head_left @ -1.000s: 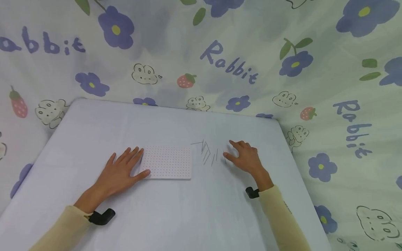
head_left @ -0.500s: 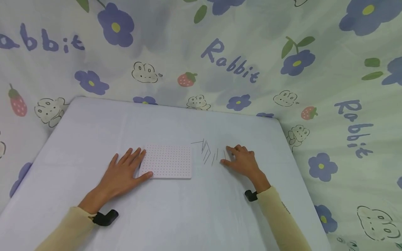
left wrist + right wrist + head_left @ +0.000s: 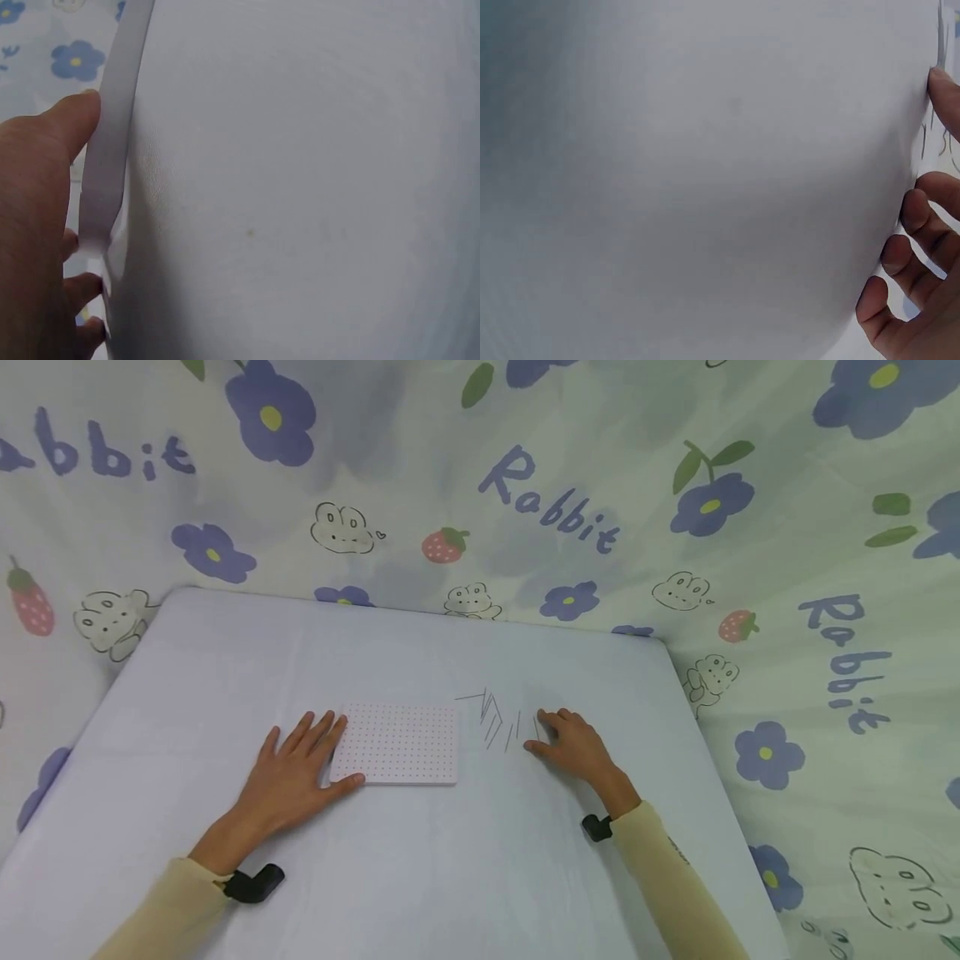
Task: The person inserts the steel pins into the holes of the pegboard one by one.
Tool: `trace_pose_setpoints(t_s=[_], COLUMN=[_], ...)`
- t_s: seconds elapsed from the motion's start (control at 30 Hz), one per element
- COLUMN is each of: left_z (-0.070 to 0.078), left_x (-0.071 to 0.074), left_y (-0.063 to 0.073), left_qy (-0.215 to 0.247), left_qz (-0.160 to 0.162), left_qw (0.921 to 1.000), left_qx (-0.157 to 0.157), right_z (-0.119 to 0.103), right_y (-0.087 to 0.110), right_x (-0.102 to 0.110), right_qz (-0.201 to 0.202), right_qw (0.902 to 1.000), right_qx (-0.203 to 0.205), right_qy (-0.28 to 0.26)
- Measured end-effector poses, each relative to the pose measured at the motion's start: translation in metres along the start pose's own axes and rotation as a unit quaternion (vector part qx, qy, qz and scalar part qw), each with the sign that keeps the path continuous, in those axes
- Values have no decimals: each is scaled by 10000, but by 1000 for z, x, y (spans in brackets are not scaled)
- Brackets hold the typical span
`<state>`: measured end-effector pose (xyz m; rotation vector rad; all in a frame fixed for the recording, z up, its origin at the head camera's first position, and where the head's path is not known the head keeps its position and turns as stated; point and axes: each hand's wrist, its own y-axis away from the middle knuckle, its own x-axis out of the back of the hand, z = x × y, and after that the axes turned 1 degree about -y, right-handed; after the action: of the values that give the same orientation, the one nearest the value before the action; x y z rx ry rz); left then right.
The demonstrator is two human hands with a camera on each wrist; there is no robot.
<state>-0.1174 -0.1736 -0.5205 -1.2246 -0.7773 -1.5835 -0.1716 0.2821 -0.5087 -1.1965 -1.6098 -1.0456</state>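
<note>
A white board (image 3: 397,745) with a grid of small dots or holes lies flat on the white table. My left hand (image 3: 281,785) rests at its left side, fingers spread and straight, thumb on the near left corner. The left wrist view shows the thumb (image 3: 79,116) against the board's edge (image 3: 116,142). Right of the board lie several thin dark needle-like rods (image 3: 518,725). My right hand (image 3: 576,747) is low over the rightmost rod (image 3: 536,727), thumb and forefinger apart on either side of it. The right wrist view shows its fingers (image 3: 915,210) bent loosely near the table.
The white-covered table (image 3: 420,877) has its far edge against a hanging cloth (image 3: 397,460) printed with flowers, rabbits and strawberries. The cloth also hangs along the left and right sides. A small black wrist camera (image 3: 255,883) sits on the left wrist, another (image 3: 597,827) on the right.
My right hand has lowered and come slightly nearer and left, its thumb and forefinger closing around the rightmost rod's place. My left hand has slid slightly right along the board.
</note>
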Motion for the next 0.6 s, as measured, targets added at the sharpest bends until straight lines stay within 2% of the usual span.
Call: trace_pose_setpoints(t_s=[0.17, 0.6], left_z=[-1, -4], left_x=[0, -4], left_y=[1, 1], left_qy=[-25, -34], left_qz=[65, -17], left_qw=[10000, 10000], left_qx=[1, 19], right_z=[-1, 1], right_y=[-1, -2], right_x=[-1, -2], right_qz=[48, 378], right_qw=[9999, 9980], right_qx=[42, 196], right_qy=[-95, -478])
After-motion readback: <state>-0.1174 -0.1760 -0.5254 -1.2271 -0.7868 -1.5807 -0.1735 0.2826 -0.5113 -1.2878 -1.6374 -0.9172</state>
